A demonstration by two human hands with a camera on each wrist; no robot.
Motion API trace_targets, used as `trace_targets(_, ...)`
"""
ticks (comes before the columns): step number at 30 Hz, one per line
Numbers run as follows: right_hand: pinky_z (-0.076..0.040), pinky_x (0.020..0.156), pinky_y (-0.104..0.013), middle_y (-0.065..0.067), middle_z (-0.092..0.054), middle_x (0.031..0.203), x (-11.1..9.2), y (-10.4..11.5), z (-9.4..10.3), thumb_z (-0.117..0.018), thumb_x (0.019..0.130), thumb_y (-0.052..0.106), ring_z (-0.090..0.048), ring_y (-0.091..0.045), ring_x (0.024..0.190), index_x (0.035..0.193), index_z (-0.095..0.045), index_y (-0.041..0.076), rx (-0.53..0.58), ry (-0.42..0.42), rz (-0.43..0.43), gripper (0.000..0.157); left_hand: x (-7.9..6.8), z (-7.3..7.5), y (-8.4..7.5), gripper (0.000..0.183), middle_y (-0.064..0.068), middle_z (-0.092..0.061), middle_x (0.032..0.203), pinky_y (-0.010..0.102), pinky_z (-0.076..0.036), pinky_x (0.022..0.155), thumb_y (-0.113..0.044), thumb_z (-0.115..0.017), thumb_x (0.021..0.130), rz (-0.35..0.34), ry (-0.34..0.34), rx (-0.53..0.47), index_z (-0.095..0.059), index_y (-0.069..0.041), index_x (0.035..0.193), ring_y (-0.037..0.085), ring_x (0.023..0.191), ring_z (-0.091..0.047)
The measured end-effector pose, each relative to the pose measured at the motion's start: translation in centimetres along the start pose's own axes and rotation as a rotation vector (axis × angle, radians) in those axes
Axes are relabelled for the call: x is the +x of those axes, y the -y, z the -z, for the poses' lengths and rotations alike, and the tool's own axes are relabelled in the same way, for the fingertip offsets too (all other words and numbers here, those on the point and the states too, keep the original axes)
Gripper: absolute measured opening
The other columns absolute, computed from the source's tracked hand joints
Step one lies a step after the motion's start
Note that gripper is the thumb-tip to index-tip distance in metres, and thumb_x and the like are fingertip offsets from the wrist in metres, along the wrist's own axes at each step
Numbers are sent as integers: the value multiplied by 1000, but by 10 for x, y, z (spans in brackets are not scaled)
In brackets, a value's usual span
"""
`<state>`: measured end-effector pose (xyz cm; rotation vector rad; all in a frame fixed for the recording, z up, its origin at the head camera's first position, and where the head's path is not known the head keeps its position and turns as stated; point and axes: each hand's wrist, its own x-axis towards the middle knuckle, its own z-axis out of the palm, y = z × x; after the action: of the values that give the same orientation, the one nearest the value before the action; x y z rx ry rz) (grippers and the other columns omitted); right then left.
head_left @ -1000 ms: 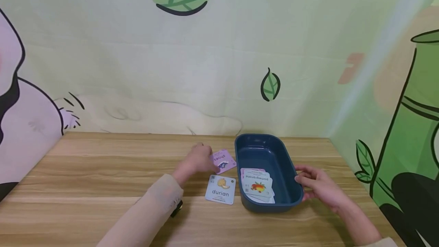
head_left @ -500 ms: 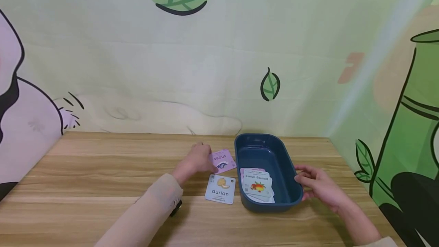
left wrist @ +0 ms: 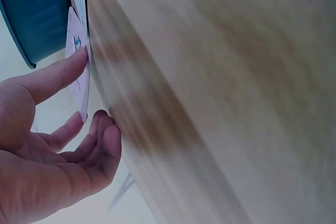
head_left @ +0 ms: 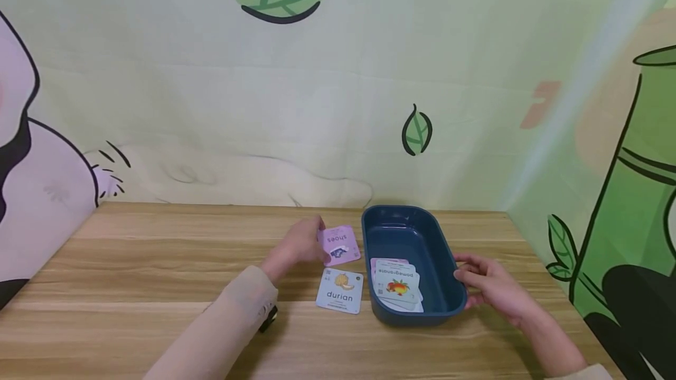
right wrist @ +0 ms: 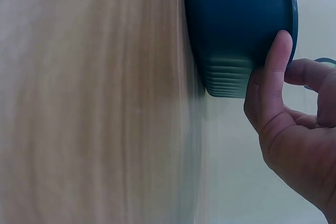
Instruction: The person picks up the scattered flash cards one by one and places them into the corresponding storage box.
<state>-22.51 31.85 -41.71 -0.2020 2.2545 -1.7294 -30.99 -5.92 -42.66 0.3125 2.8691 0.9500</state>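
Observation:
My left hand (head_left: 300,244) pinches a purple picture card reading "shoes" (head_left: 343,239) by its left side. In the left wrist view, the thumb (left wrist: 63,72) and index finger are at opposite edges of the card (left wrist: 81,88), which tilts. A pale blue "durian" card (head_left: 340,292) lies just nearer on the table. To the right stands a dark blue plastic tub (head_left: 435,274), with several cards, a "pomegranate" card (head_left: 397,287) topmost, at its near end. My right hand (head_left: 493,286) holds the tub's right rim, its thumb (right wrist: 275,66) against the outer wall.
The wooden table (head_left: 158,286) backs onto a printed cloth wall (head_left: 317,104) with leaf drawings, and more cloth stands along the right side. Below the left sleeve (head_left: 222,321) a small black object (head_left: 268,319) shows near the wrist.
My left hand has drawn the shoes card slightly left, turning it a little. The right hand, tub and durian card stay where they were.

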Motion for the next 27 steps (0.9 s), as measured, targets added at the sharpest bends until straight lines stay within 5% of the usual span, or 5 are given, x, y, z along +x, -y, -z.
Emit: trace_targets(27,-60,63,-36,-16,-59,107,0,0,0,-55,105,11,-65,-24,81,149,-29,-16,-3,1,-3,58,1,9,10,46,12,-64,97,32,-58,69,8,-73,87,17,-10,-275,-55,-5,127,25,84,-65)
